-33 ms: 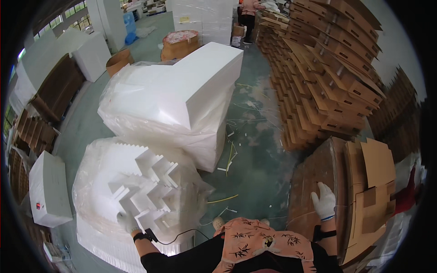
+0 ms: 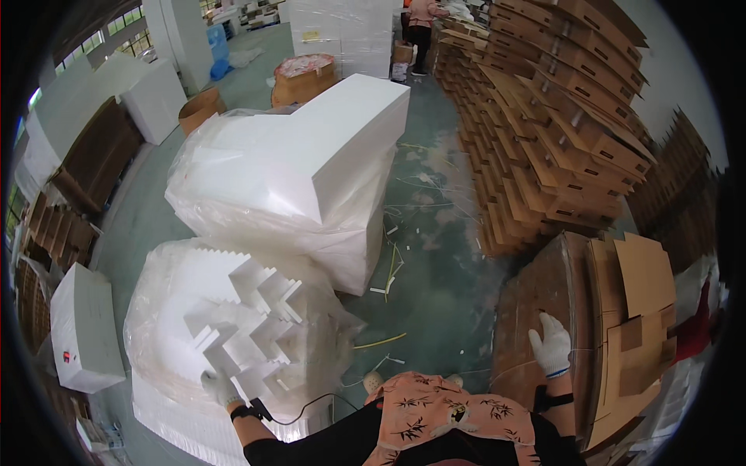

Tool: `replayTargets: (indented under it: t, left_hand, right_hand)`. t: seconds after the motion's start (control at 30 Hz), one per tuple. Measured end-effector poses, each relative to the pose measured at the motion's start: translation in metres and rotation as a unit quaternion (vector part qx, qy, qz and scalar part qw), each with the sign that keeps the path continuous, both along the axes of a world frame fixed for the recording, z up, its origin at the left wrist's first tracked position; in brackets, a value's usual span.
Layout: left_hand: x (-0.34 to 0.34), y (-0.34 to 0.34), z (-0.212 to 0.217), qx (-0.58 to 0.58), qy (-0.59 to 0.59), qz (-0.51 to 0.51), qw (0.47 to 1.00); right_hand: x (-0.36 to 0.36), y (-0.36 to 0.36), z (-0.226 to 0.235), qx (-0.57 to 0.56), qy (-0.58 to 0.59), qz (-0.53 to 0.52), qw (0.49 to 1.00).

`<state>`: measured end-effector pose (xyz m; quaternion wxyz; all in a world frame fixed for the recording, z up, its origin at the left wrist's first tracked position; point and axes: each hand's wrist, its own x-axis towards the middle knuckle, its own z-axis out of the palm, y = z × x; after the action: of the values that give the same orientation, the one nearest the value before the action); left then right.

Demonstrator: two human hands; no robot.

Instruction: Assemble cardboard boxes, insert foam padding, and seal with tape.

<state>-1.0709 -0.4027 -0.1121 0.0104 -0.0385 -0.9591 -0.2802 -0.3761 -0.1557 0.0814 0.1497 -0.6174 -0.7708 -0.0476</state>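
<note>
Angled white foam pieces (image 2: 247,342) stacked, none lifted.
White-gloved left hand (image 2: 221,388) at them, grip unclear; white-gloved right hand (image 2: 551,345) empty, fingers apart.

A green floor (image 2: 435,311) is spreading through the room, pale patches (image 2: 443,182) mottling its middle. Near its far left corner, barred windows (image 2: 137,43) are glowing with daylight beside a white pillar (image 2: 183,39); a greyish wall (image 2: 673,70) is rising beyond its right edge.

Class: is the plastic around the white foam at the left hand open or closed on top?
Open: the plastic sits around the sides, and foam pieces stand bare on top.
</note>
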Motion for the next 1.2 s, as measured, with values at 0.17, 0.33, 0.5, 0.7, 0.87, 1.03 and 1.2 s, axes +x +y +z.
replayTargets:
  t: [0.17, 0.33, 0.5, 0.7, 0.87, 1.03, 1.2]
  left_hand:
    - [0.049, 0.008, 0.013, 0.113, 0.128, 0.031, 0.985]
    - [0.195, 0.160, 0.104, 0.212, 0.207, -0.275, 0.915]
    - [0.434, 0.273, 0.171, 0.289, 0.174, -0.636, 0.694]
    - [0.664, 0.296, 0.194, 0.312, 0.172, -0.802, 0.480]
    - [0.787, 0.287, 0.205, 0.330, 0.130, -0.892, 0.279]
    - [0.870, 0.300, 0.208, 0.267, 0.027, -0.953, 0.140]
    - [0.933, 0.340, 0.152, 0.226, -0.021, -0.957, 0.178]
  right_hand:
    - [0.021, -0.004, -0.031, -0.043, 0.032, 0.045, 0.998]
    - [0.011, 0.009, -0.050, -0.174, 0.105, 0.231, 0.951]
    - [0.031, 0.011, -0.023, -0.172, 0.205, 0.268, 0.925]
    - [0.151, 0.001, -0.031, 0.052, 0.353, 0.078, 0.931]
    - [0.237, -0.040, -0.008, 0.034, 0.611, -0.126, 0.781]
    - [0.314, -0.079, 0.018, 0.041, 0.439, -0.359, 0.823]
    - [0.412, -0.119, 0.044, 0.234, 0.452, -0.377, 0.774]
